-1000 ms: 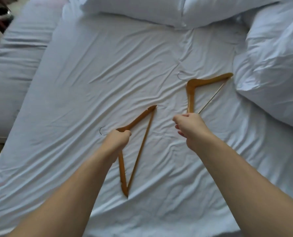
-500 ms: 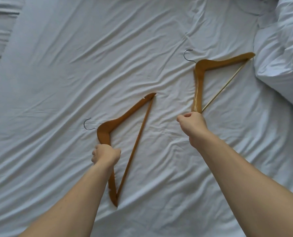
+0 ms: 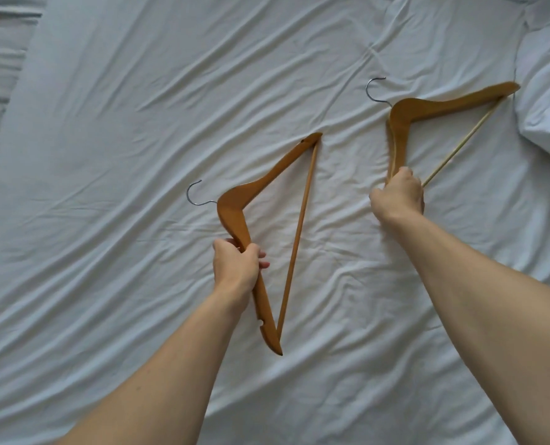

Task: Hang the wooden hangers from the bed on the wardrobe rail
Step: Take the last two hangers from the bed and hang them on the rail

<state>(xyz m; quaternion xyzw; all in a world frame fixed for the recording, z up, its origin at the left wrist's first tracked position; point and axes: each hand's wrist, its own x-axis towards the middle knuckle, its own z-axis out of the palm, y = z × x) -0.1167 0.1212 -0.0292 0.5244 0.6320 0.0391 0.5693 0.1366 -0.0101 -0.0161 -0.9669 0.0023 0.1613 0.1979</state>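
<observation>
Head view: two wooden hangers on a bed (image 3: 139, 123), one in each hand; white creased sheet throughout.
Left hand (image 3: 236, 263): fingers clamped round the near arm of the left hanger (image 3: 261, 194), below its bend; steel hook points toward the bed's left edge.
Right hand (image 3: 399, 195): fingers clamped on the near end of the right hanger (image 3: 434, 106), where arm meets crossbar; far tip lies just beside the duvet (image 3: 546, 101) at the bed's right edge.
Hanger position: both near the middle of the bed, apart from each other. Cannot tell whether either is lifted clear or resting on the sheet.
Progress: early. Both hangers gripped, none hung. Wardrobe and rail not in view.
Left to do (judgement): lift both, carry to the rail, hook each on.
Other hangers: none visible.
Writing/brands: none legible on hangers or bedding.
</observation>
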